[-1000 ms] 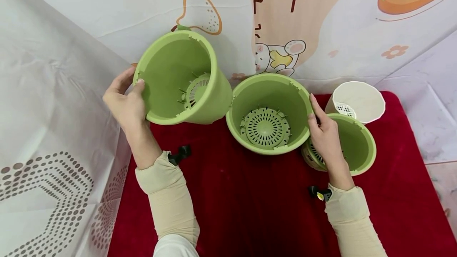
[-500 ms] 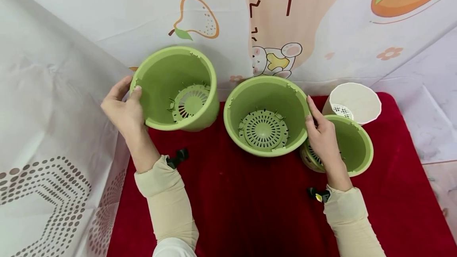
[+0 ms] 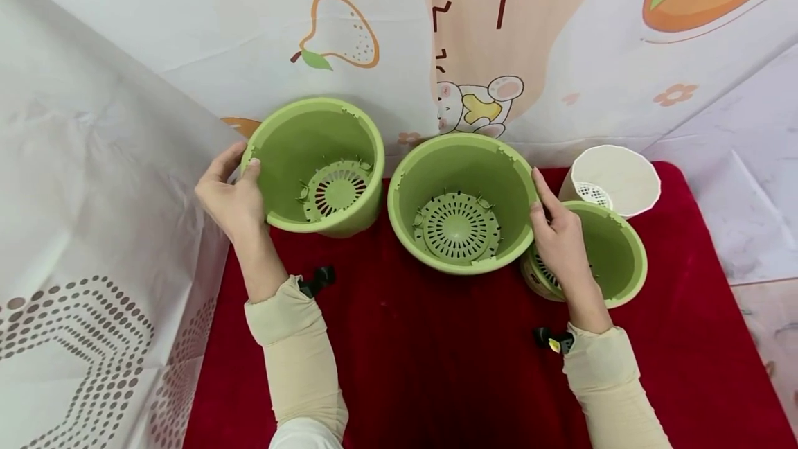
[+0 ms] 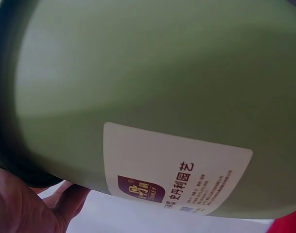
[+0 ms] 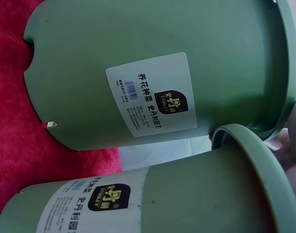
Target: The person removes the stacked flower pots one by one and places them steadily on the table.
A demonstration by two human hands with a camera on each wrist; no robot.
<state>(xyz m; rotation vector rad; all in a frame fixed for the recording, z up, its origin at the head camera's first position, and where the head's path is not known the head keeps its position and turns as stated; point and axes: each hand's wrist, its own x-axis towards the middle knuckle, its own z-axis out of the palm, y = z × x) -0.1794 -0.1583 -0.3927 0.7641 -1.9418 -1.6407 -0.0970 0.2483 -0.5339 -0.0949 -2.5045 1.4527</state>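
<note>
On the left, my left hand (image 3: 233, 201) grips the rim of a green plastic flower pot (image 3: 283, 158), thumb inside and fingers behind. In the left wrist view that pot's wall fills the frame, with a white label (image 4: 177, 170). A second green flower pot (image 3: 464, 161) stands in the middle, its slotted bottom showing. My right hand (image 3: 561, 241) pinches its right rim. The right wrist view shows this pot's label (image 5: 152, 94). Partly behind my right hand tilts a third, smaller green flower pot (image 3: 614, 251).
A white pot (image 3: 623, 175) with a perforated bottom leans at the back right, behind the small green pot. A red cloth (image 3: 424, 359) covers the table. White printed fabric (image 3: 249, 26) hangs close behind the pots and along the left side.
My left hand has lowered the left pot from a raised tilt to a more upright stance beside the middle pot. My right hand stays on the middle pot's rim.
</note>
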